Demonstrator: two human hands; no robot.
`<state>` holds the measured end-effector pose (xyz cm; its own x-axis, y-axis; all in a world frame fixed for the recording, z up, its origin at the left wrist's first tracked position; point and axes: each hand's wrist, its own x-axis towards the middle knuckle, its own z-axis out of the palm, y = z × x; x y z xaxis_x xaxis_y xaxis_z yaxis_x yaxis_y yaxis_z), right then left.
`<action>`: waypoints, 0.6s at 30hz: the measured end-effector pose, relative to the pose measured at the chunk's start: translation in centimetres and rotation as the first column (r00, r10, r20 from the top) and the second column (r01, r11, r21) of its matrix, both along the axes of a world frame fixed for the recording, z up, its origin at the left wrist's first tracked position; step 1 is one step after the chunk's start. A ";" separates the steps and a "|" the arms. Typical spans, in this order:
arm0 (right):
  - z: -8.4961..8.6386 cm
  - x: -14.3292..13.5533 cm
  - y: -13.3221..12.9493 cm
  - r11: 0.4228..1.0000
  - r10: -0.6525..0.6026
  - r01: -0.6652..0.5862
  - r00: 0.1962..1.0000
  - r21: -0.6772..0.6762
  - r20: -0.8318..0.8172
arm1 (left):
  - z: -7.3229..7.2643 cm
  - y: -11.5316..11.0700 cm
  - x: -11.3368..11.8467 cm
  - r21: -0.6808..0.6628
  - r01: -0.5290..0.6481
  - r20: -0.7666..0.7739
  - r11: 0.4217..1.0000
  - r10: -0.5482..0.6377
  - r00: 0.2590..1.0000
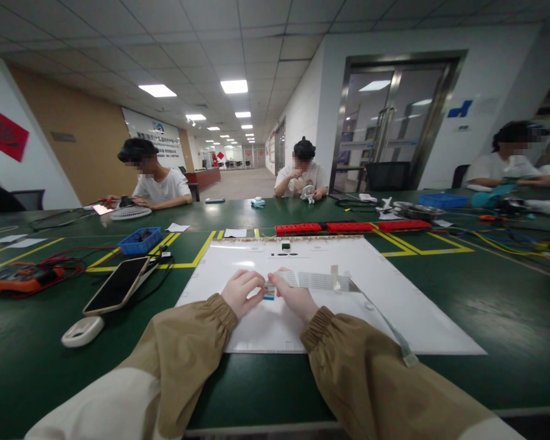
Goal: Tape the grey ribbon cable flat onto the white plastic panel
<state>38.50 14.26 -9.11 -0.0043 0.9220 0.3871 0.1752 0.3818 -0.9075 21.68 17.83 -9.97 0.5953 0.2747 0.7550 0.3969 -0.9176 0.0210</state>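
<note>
A large white panel (421, 324) lies on the green table in front of me. Over it stretches a flat ribbon cable (314, 281), with its blue-tipped end (269, 297) between my two hands. My left hand (242, 292) pinches near that tip with thumb and fingers. Holding the cable beside it, my right hand (297, 297) has its thumb on top and its fingers mostly hidden. To the right the cable bends and trails over the panel toward my right sleeve. A small dark part (285, 247) sits near the panel's far edge.
Red strips (297, 228) line the area behind the panel. At left are a phone (118, 284), a white oval object (82, 331), a blue bin (140, 240) and an orange multimeter (16, 277) with leads. Several people sit across the table; wires (499, 241) lie at right.
</note>
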 end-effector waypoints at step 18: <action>0.0 -1.0 -0.7 0.974 0.141 -0.156 0.985 -0.163 -0.100 | -0.6 0.2 0.3 -0.055 -0.143 -0.092 0.988 0.137 0.986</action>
